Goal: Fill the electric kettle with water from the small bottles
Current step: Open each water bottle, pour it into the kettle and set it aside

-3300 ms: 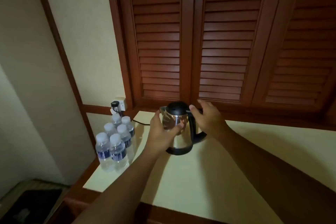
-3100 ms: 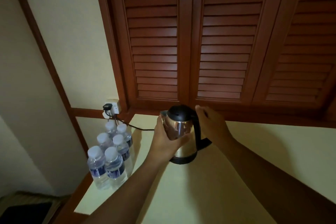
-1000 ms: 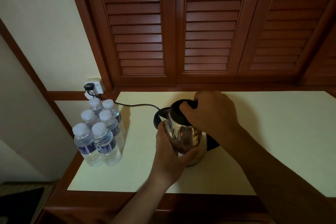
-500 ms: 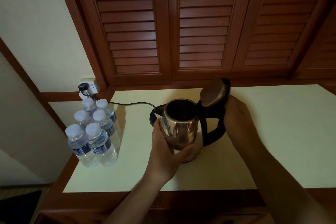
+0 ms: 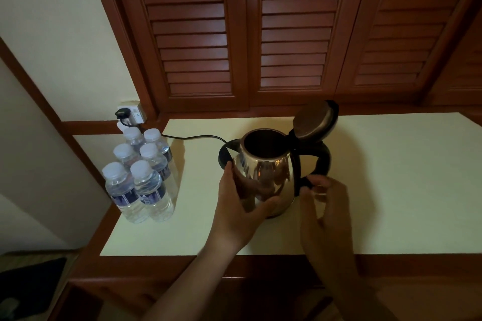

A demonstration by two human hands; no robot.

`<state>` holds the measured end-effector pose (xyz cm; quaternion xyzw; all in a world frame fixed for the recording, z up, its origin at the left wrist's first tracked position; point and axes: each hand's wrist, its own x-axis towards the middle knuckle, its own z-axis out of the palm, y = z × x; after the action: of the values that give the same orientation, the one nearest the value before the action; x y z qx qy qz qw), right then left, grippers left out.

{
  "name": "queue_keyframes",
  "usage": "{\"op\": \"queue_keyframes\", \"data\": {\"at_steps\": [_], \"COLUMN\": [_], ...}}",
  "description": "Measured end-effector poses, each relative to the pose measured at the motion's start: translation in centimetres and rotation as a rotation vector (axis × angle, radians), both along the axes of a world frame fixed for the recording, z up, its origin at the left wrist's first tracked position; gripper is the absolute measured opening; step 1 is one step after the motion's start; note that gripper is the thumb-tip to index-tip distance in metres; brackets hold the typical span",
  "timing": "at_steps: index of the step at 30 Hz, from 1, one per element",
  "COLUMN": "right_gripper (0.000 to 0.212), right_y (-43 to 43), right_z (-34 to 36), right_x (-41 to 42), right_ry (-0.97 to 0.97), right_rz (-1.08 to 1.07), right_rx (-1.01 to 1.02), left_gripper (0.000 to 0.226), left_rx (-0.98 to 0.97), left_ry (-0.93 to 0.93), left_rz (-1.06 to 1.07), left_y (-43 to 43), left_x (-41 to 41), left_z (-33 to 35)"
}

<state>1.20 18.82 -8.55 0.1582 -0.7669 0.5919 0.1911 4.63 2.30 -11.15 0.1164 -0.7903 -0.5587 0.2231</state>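
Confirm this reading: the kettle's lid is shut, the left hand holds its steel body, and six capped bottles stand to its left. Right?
One thing is wrong: the lid is flipped open, standing up behind the kettle, whose mouth is exposed, as the head view shows. The rest holds: the left hand holds the steel body, and six capped bottles stand to its left.

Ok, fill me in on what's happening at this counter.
A person is getting an electric kettle ready to fill. The left hand grips its steel body on the cream counter; the right hand is open by the black handle. The lid stands open. Six capped small bottles stand untouched to the left.
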Motion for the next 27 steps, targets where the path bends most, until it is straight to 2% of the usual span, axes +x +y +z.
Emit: {"op": "queue_keyframes", "data": {"at_steps": [2,4,7,12,18,21,27], "right_gripper": [0.026,0.027,0.015,0.019,0.016,0.024,0.04], "right_y": [-0.5,-1.1,-2.1,-5.5,-12.2,-16.3,-20.3], "right_z": [-0.6,-0.8,-0.3,0.7,3.8,5.5,7.0], "right_x": [1.0,1.9,3.1,4.4,5.1,4.6,2.7], "right_ry": [0.016,0.018,0.074,0.112,0.234,0.258,0.409], "right_rz": [0.132,0.203,0.294,0.511,0.68,0.682,0.612], "right_rx": [0.058,0.088,0.125,0.198,0.267,0.325,0.647], "left_gripper": [0.097,0.073,0.046,0.039,0.031,0.029,0.035], "left_rx": [-0.008,-0.009,-0.002,0.06,0.014,-0.017,0.038], "left_ry": [-0.009,0.028,0.078,0.13,0.183,0.187,0.161], "left_rz": [0.015,0.063,0.172,0.395,0.653,0.719,0.754], "left_y": [0.0,0.3,0.4,-0.5,-3.1,-4.3,-5.7], "left_x": [1.0,2.5,5.5,9.3,12.6,13.5,13.9], "left_z": [0.0,0.5,1.3,2.1,2.8,3.5,3.3]}}
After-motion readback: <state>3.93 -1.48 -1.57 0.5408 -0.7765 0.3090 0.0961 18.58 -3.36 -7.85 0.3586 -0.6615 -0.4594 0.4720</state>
